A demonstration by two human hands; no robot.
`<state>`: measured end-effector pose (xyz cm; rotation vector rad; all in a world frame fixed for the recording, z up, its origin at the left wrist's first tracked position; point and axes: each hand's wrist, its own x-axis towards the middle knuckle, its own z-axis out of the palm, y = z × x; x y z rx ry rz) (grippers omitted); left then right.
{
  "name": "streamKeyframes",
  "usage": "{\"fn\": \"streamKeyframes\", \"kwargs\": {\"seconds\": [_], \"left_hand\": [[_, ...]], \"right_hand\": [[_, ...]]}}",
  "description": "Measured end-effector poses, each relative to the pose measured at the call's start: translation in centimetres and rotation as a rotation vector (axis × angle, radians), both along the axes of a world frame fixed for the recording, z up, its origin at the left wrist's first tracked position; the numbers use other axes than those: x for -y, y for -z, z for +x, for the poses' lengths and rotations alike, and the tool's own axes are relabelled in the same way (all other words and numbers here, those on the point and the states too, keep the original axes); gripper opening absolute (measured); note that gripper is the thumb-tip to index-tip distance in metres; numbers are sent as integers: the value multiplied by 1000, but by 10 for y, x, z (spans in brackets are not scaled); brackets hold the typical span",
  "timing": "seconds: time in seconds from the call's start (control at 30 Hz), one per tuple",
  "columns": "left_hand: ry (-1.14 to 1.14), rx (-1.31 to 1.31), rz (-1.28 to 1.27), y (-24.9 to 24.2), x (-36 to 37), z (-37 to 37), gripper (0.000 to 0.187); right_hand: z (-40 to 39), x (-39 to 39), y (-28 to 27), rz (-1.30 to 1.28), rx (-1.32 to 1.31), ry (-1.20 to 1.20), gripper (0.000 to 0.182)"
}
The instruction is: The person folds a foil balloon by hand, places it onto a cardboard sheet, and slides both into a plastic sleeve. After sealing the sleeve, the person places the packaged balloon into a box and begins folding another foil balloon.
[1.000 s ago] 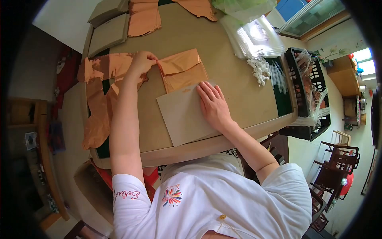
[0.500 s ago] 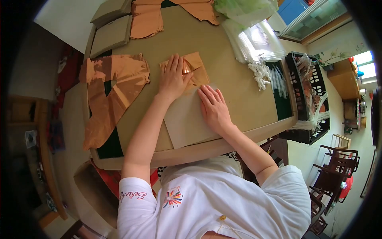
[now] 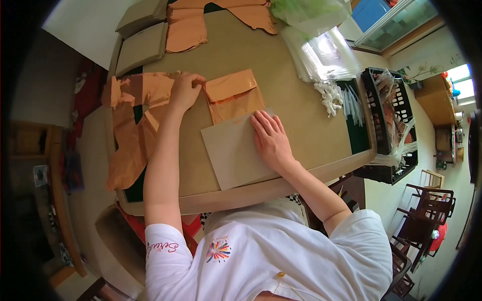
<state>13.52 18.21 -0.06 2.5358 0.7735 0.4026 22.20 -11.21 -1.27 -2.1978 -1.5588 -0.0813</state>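
Observation:
Copper-coloured foil [image 3: 233, 93], folded with a crease across it, lies at mid-table, its near end against a grey card sheet [image 3: 236, 150]. My right hand [image 3: 272, 140] rests flat on the right side of the card, fingers extended. At the foil's upper left corner is my left hand [image 3: 187, 90], raised a little, its fingers pinched together at the foil's edge; whether a bit of foil is between them is too small to tell. A larger crumpled copper foil piece [image 3: 135, 130] lies left of and partly behind my left arm.
Stacked grey boards [image 3: 142, 47] stand at the back left, beside another copper foil piece [image 3: 187, 30]. Clear plastic bags [image 3: 329, 55], white ties [image 3: 329, 98] and clear strips [image 3: 353, 105] lie on the right. A black crate [image 3: 391, 115] adjoins the table's right edge.
My left hand has moved left off the middle of the foil to its upper left corner, and its fingers have closed. The folded foil is now uncovered. My right hand has stayed in place.

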Motion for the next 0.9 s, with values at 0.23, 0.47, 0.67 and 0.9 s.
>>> {"fn": "streamKeyframes", "kwargs": {"seconds": [0.23,0.47,0.67,0.9], "left_hand": [[61,140,-658,-1,-18,6,14],[-225,161,-932,-16,-6,12,23],[-242,205,-876,-25,6,14,26],[-364,250,-469,-18,11,18,24]], "right_hand": [[0,2,1,8,-5,5,44],[0,0,-1,5,-3,11,44],[-1,0,-2,0,-4,10,44],[0,0,0,4,8,5,44]]}}
